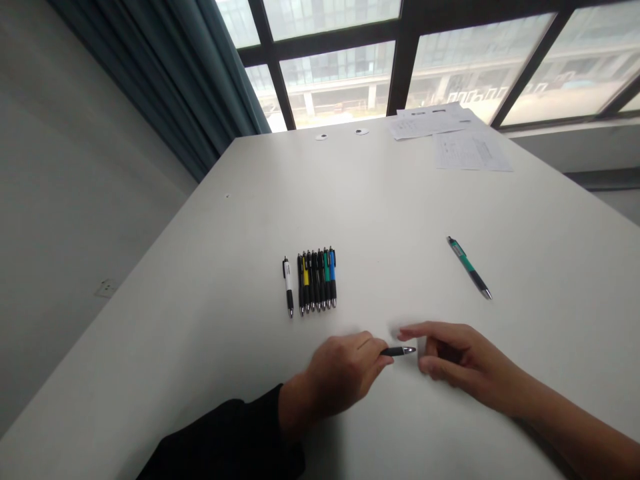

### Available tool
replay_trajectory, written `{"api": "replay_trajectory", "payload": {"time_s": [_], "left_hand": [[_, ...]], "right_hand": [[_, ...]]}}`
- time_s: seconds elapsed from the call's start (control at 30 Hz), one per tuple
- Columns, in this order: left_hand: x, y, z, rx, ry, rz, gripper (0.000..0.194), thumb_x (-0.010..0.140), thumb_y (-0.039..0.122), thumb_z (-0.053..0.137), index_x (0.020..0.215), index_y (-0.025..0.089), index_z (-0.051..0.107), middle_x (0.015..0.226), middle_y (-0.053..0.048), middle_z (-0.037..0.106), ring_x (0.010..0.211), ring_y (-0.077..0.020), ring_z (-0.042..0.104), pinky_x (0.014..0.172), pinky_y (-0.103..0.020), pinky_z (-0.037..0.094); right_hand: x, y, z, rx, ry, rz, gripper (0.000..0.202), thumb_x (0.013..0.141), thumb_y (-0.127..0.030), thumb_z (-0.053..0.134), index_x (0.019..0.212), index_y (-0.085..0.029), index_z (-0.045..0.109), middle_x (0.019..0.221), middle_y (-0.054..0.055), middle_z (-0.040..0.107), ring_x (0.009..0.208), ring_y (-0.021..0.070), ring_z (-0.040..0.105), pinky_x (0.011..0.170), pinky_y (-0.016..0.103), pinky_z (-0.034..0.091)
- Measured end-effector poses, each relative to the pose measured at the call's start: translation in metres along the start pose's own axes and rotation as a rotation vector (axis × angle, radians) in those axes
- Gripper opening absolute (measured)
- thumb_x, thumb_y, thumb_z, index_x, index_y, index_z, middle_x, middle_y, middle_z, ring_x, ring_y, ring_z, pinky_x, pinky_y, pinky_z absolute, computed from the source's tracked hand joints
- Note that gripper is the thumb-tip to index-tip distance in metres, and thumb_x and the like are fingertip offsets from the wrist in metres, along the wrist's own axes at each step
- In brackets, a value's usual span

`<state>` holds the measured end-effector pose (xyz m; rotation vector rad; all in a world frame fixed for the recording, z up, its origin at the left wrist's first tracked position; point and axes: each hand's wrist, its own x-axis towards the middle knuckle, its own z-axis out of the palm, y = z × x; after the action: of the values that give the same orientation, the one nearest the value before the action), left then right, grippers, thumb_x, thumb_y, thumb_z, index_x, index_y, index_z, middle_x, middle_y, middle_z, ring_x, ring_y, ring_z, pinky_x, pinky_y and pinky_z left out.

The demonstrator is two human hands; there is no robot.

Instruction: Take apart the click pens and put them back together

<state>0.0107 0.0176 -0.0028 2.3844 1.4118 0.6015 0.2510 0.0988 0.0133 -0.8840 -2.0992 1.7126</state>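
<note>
My left hand is closed on a pen, whose dark grip and silver tip point right. Just beyond the tip, my right hand is open, index finger stretched out and thumb apart, holding nothing. Ahead of my left hand lies a row of several pens side by side, black ones among a yellow, a green and a blue one. A white pen lies a little left of the row. Farther right, a green pen rests at a slant.
The white table reaches to the window. Printed papers lie at its far right, and two small white oval pieces sit near the far edge. A blue curtain hangs at the left, by a wall socket.
</note>
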Motion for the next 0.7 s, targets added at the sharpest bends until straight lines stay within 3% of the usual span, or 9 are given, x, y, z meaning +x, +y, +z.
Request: {"api": "replay_trajectory", "payload": {"time_s": [0.1, 0.2, 0.37, 0.43, 0.6, 0.7], "left_hand": [[0.0, 0.0, -0.001, 0.008, -0.029, -0.006, 0.026, 0.104, 0.03, 0.044, 0.092, 0.016, 0.062, 0.08, -0.004, 0.068, 0.069, -0.0174, 0.063, 0.06, -0.027, 0.047], [0.0, 0.001, -0.002, 0.004, -0.064, -0.016, 0.024, 0.104, 0.03, 0.045, 0.094, 0.016, 0.062, 0.081, -0.004, 0.068, 0.071, -0.0177, 0.064, 0.062, -0.027, 0.048], [0.0, 0.001, -0.002, -0.003, -0.078, -0.033, 0.024, 0.103, 0.029, 0.045, 0.094, 0.016, 0.063, 0.082, -0.004, 0.068, 0.071, -0.0185, 0.064, 0.063, -0.028, 0.049], [0.001, 0.001, -0.003, -0.005, -0.069, -0.03, 0.024, 0.103, 0.029, 0.045, 0.095, 0.016, 0.063, 0.082, -0.004, 0.069, 0.072, -0.0185, 0.065, 0.063, -0.028, 0.05], [0.001, 0.003, -0.007, 0.03, -0.037, -0.017, 0.029, 0.102, 0.026, 0.048, 0.128, 0.022, 0.056, 0.089, -0.002, 0.07, 0.068, -0.0167, 0.064, 0.057, -0.026, 0.046], [-0.001, 0.004, -0.008, 0.074, -0.05, -0.014, 0.035, 0.1, 0.023, 0.049, 0.135, 0.028, 0.053, 0.083, 0.001, 0.066, 0.061, -0.0156, 0.06, 0.051, -0.025, 0.041]], "right_hand": [[0.002, 0.001, 0.001, -0.146, -0.049, -0.041, 0.027, 0.099, -0.036, 0.06, 0.116, -0.02, 0.073, 0.069, 0.0, 0.064, 0.06, 0.0116, 0.056, 0.057, 0.023, 0.043], [0.004, 0.002, 0.001, -0.187, -0.016, -0.151, 0.022, 0.101, -0.03, 0.057, 0.107, -0.02, 0.075, 0.069, 0.001, 0.065, 0.061, 0.0114, 0.06, 0.062, 0.023, 0.046], [0.003, 0.005, 0.002, -0.106, 0.027, -0.203, 0.024, 0.102, -0.026, 0.053, 0.102, -0.022, 0.076, 0.098, 0.006, 0.073, 0.059, 0.0085, 0.059, 0.057, 0.022, 0.048], [0.002, 0.006, 0.001, -0.094, 0.043, -0.201, 0.022, 0.102, -0.025, 0.054, 0.103, -0.023, 0.075, 0.1, 0.005, 0.073, 0.061, 0.0091, 0.06, 0.059, 0.023, 0.049], [0.001, 0.008, -0.001, -0.126, 0.161, -0.19, 0.014, 0.099, -0.026, 0.059, 0.106, -0.023, 0.071, 0.085, 0.004, 0.068, 0.074, 0.0163, 0.062, 0.064, 0.028, 0.049], [0.002, 0.01, -0.003, -0.224, 0.256, -0.2, 0.014, 0.098, -0.024, 0.058, 0.106, -0.023, 0.069, 0.09, 0.005, 0.068, 0.076, 0.0169, 0.063, 0.066, 0.029, 0.05]]}}
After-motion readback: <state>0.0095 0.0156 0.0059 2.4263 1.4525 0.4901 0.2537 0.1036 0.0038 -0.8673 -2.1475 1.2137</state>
